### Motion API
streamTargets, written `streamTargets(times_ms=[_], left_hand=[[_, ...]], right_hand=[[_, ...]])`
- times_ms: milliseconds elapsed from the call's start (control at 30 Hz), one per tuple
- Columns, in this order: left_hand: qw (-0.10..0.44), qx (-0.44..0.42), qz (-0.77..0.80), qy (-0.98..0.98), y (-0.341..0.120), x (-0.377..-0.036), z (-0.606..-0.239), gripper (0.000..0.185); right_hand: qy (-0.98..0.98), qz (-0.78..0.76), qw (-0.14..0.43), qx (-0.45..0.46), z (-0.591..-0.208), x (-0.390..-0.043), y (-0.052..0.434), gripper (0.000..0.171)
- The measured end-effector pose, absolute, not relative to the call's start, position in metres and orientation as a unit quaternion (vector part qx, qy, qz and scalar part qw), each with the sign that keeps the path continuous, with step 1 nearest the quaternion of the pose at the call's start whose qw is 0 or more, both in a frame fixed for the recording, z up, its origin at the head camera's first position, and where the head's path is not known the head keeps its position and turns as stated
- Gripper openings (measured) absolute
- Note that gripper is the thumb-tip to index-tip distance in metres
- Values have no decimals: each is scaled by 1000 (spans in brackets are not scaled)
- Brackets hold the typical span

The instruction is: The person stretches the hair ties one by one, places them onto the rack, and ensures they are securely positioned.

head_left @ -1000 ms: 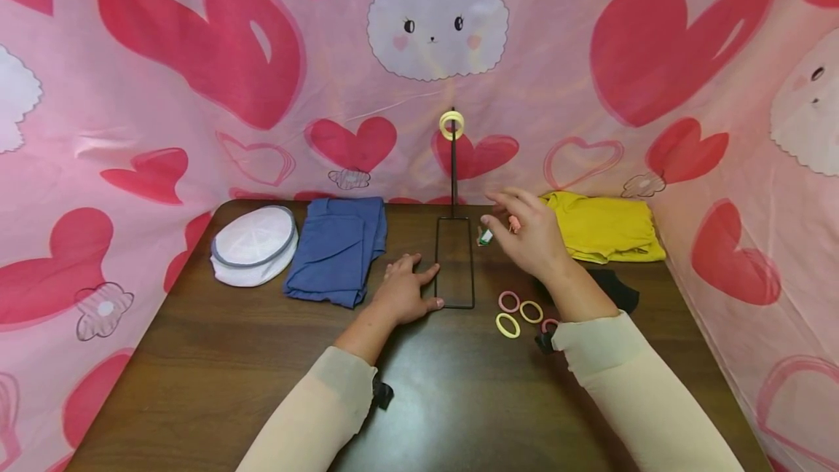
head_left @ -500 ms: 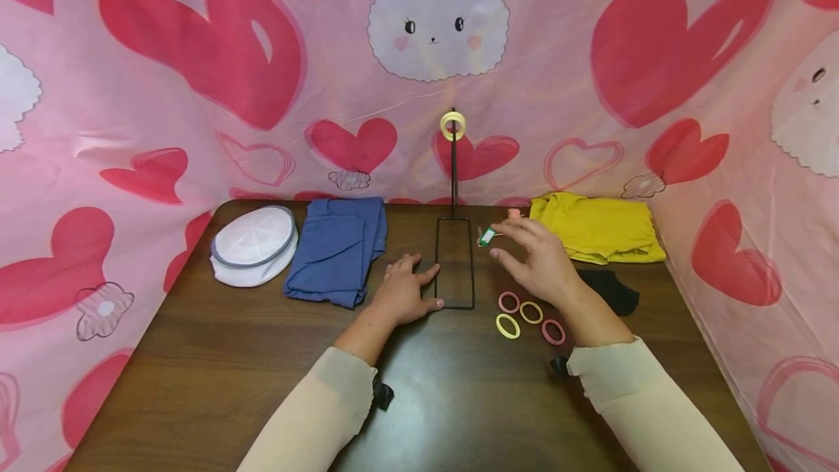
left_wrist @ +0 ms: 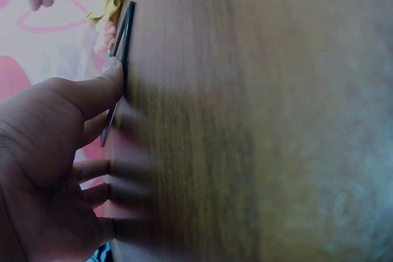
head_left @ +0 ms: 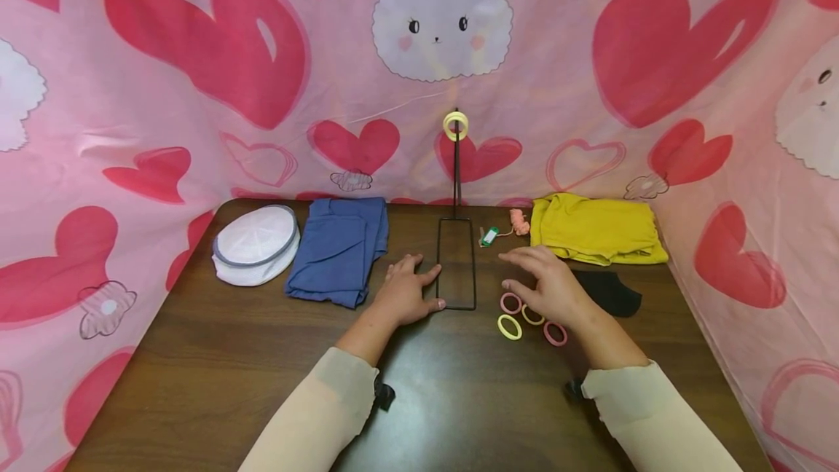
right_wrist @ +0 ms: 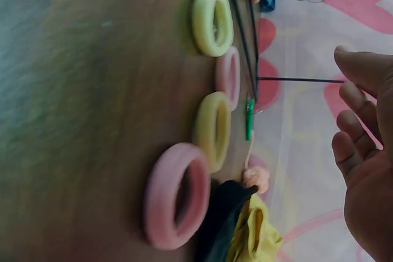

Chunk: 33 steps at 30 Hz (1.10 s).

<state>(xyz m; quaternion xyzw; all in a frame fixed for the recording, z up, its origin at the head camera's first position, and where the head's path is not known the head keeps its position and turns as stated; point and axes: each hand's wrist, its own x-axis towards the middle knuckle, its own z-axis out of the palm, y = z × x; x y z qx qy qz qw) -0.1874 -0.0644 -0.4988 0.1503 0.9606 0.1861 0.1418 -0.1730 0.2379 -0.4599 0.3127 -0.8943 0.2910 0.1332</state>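
- The wire stand (head_left: pixel 455 262) is at the middle of the table (head_left: pixel 197 355); its base lies flat and its post rises at the far end.
- One ring (head_left: pixel 455 124) hangs on the top of the post.
- Left of the stand lies a folded cloth (head_left: pixel 337 248), and further left a round cap (head_left: pixel 255 244).
- The left hand (head_left: pixel 406 297) rests on the table and touches the near left corner of the base.
- Right of the base, four rings (head_left: pixel 509 326) lie close together, with the right hand (head_left: pixel 553 288) over them.
- Behind them lie a small tag (head_left: pixel 488 236), then a second cloth (head_left: pixel 596 228) to its right.
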Motion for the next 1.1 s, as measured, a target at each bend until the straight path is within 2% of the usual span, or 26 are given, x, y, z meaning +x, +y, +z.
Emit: streamTargets(times_ms=[600,900,1100], left_hand=[[139,153,185,961,-65,-187,-498,76],[138,155,186,960,-65,-188,-498,76],[142,157,188,959,-65,-188,-498,76]], right_hand=[[-910,244,2,334,-480,-164,257,51],[-920,208,-27,332,-488,-169,256,48],[-919,198,-23,340,-490,-171,255,44]])
